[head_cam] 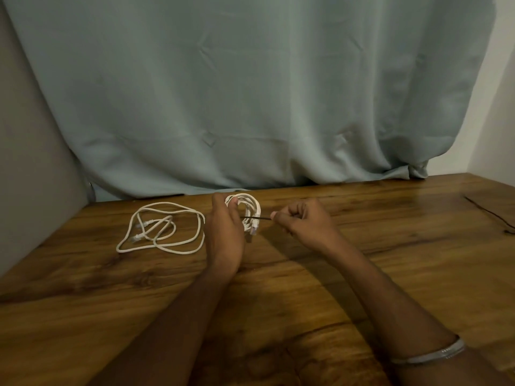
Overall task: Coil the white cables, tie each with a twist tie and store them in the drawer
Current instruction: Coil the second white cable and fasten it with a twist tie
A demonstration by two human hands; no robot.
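Note:
My left hand [224,232] grips a coiled white cable [250,211] held upright just above the wooden table, its clear plug hanging at the lower right of the coil. A thin black twist tie [255,217] runs across the coil to my right hand [303,221], which pinches its right end between thumb and forefinger. A second white cable [164,227] lies loose and uncoiled on the table to the left of my left hand, both of its plugs inside the loops. No drawer is in view.
The wooden table [362,274] runs to a pale blue curtain [250,107] at the back. A grey wall panel [33,176] borders the left side. A dark crack [490,210] marks the table at the far right.

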